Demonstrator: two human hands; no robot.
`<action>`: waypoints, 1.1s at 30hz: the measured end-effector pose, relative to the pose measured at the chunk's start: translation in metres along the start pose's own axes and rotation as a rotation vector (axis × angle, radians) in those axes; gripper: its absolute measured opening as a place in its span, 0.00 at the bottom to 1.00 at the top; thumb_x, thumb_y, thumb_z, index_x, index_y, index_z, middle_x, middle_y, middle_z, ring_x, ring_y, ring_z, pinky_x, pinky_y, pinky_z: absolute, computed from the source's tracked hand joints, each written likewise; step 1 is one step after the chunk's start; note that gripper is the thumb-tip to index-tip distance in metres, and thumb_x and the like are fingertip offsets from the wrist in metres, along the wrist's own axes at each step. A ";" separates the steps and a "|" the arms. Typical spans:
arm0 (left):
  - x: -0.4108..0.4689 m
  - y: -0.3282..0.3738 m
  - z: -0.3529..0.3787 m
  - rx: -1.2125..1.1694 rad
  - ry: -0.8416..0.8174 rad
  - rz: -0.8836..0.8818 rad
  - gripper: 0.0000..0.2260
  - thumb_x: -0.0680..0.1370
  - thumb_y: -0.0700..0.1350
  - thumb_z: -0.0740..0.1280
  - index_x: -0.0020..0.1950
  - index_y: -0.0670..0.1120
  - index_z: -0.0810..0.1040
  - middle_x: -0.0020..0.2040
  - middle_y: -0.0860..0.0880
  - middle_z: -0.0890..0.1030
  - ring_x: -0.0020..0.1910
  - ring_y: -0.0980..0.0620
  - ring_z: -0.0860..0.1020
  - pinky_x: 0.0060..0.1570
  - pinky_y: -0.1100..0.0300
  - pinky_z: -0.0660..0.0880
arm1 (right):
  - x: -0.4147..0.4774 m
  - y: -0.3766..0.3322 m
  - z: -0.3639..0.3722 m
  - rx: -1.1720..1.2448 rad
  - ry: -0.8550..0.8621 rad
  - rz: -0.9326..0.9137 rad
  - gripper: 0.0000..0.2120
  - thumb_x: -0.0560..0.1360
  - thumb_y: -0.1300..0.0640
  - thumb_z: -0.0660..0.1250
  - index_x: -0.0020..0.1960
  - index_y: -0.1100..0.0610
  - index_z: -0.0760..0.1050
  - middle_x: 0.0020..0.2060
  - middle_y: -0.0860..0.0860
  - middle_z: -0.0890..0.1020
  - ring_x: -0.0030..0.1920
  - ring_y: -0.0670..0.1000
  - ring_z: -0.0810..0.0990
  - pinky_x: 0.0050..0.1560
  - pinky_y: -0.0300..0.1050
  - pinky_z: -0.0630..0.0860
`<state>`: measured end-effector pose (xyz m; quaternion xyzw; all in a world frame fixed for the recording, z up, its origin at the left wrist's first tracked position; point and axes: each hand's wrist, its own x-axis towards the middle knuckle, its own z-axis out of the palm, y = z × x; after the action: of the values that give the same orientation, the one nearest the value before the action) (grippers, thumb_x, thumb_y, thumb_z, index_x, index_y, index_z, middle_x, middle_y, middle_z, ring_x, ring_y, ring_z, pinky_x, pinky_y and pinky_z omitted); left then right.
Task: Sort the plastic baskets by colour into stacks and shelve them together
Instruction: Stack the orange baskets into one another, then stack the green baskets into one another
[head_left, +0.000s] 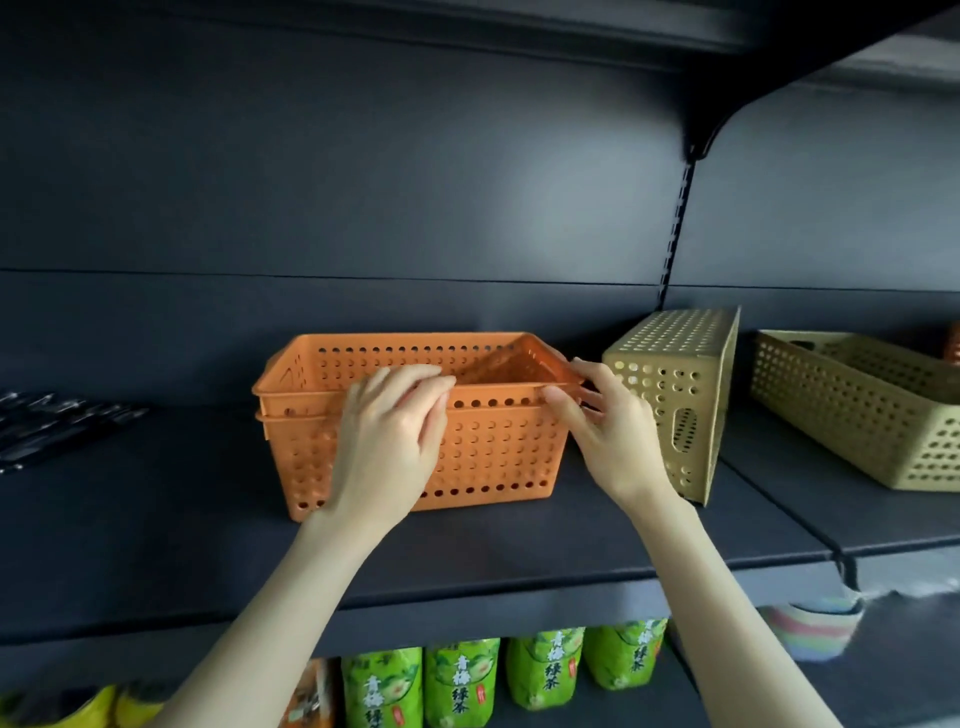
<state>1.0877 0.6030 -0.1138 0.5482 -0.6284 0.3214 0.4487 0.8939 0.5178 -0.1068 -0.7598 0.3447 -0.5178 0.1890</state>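
hands: left (387, 441), right (605, 421) | gripping front rim | nested orange baskets (488, 447)

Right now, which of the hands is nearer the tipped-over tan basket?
Right. The right hand pinches the orange stack's right rim, just beside the tan basket; the left hand grips the stack's front rim, farther away.
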 end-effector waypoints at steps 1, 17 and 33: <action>0.001 0.010 -0.001 -0.075 -0.010 -0.004 0.12 0.77 0.43 0.61 0.52 0.40 0.82 0.50 0.45 0.82 0.50 0.47 0.79 0.53 0.54 0.73 | -0.004 -0.001 -0.008 -0.021 0.017 0.011 0.19 0.74 0.47 0.67 0.62 0.55 0.74 0.50 0.40 0.78 0.51 0.43 0.79 0.50 0.32 0.75; 0.001 0.134 0.110 -0.571 -0.177 -0.441 0.10 0.78 0.40 0.64 0.59 0.43 0.77 0.54 0.52 0.78 0.56 0.52 0.78 0.56 0.53 0.75 | 0.020 0.047 -0.105 0.294 0.045 0.419 0.23 0.74 0.43 0.65 0.63 0.55 0.71 0.54 0.49 0.79 0.50 0.44 0.78 0.45 0.36 0.74; 0.041 0.219 0.116 -1.235 -0.203 -0.924 0.25 0.69 0.59 0.70 0.64 0.57 0.70 0.55 0.54 0.82 0.56 0.55 0.79 0.63 0.46 0.69 | 0.006 0.061 -0.211 0.556 -0.331 0.236 0.14 0.76 0.56 0.59 0.53 0.62 0.79 0.47 0.58 0.85 0.49 0.58 0.83 0.53 0.53 0.77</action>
<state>0.8489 0.5249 -0.1024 0.4320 -0.4392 -0.3582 0.7015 0.6812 0.4856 -0.0590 -0.7078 0.2405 -0.4362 0.5010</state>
